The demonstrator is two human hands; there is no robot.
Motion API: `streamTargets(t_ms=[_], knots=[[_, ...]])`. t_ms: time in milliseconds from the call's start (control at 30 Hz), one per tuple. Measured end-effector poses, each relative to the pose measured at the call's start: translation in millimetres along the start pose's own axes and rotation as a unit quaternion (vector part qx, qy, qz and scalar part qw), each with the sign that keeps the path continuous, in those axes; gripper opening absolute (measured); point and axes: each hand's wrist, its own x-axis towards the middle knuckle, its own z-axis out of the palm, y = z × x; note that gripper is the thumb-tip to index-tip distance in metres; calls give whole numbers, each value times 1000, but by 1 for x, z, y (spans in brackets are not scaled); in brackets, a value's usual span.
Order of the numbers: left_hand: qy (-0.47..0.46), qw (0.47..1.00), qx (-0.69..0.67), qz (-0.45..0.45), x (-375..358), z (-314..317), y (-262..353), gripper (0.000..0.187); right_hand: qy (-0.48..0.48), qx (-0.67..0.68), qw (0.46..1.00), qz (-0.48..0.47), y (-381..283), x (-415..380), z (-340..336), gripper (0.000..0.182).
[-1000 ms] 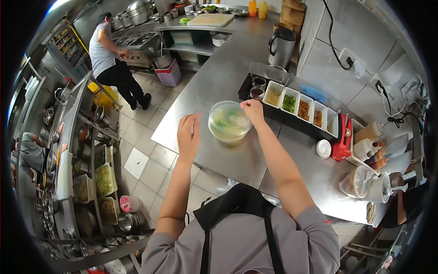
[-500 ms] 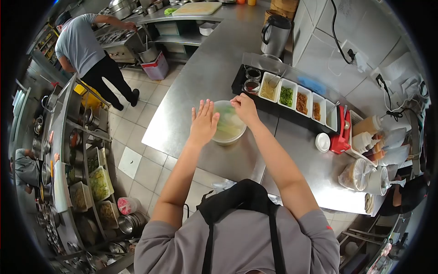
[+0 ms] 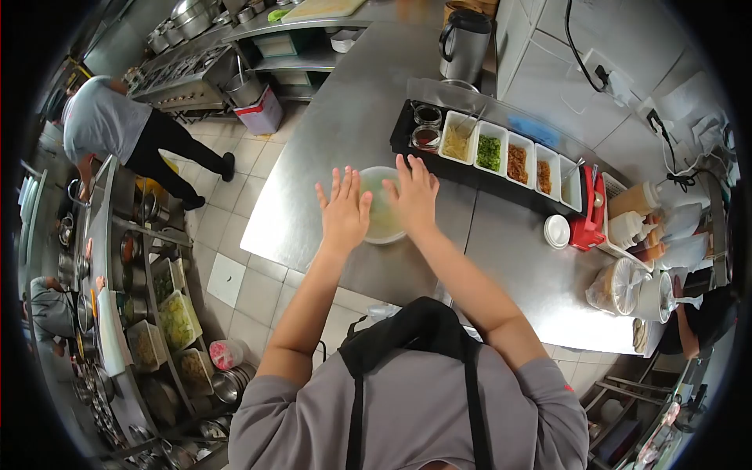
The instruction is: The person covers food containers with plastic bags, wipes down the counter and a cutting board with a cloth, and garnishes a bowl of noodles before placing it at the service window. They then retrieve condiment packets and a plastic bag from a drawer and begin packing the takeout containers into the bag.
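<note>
A round, translucent bowl (image 3: pixel 381 237) sits on the steel counter, pale green contents showing hazily through its top. My left hand (image 3: pixel 345 211) lies over the bowl's left rim, palm down, with its fingers stretched out and spread. Over the right rim is my right hand (image 3: pixel 413 197), its fingers straight and apart and its thumb side slightly blurred. Neither hand has anything between its fingers; both overlap the bowl's edge in this view.
Behind the bowl stands a black condiment rack (image 3: pixel 439 160) with white tubs of toppings. A steel jug (image 3: pixel 465 48), small white lids (image 3: pixel 557 232) and squeeze bottles (image 3: pixel 627 227) share the counter. A person (image 3: pixel 117 125) bends by the left shelving.
My right hand has gone from pinching at the bowl's right rim to fingers spread over it. The left hand stays by the left rim. The other person has turned from the stove toward the shelving.
</note>
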Motion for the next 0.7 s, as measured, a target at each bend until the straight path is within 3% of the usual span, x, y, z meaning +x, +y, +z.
streamTargets(t_ms=[67, 200, 300, 333, 367, 433, 500, 533, 567, 600, 700], knots=[[1, 1000, 0, -2, 0, 2, -2, 53, -6, -59, 998, -14, -17, -13, -7, 57], [-10, 1000, -6, -14, -1, 4, -5, 54, 6, -31, 999, -25, -13, -15, -11, 57], [-16, 999, -38, -22, 0, 6, -3, 55, 28, 58, 995, 76, 20, -19, -43, 59], [3, 999, -35, -26, -2, 5, -4, 55, 107, 72, 991, 42, 46, -16, -71, 60], [24, 999, -32, -34, -4, 4, -3, 55, 119, 38, 990, 60, 78, -17, -102, 59], [80, 995, -52, -9, -10, -11, 14, 56, 246, -65, 966, 47, 136, -18, -183, 45], [120, 986, -111, 29, -11, -35, 54, 55, 225, -137, 948, 178, 243, -42, -243, 22], [139, 980, -138, 44, -17, -40, 75, 55, 185, -209, 921, 272, 267, -48, -276, 15], [129, 976, -158, 76, -21, -38, 95, 53, 160, -367, 881, 251, 304, -60, -294, 23], [122, 970, -179, 108, -22, -35, 118, 52, 99, -367, 892, 243, 348, -73, -301, 32], [73, 951, -248, 168, -26, -18, 204, 44, -61, -343, 895, 278, 358, -68, -317, 39]])
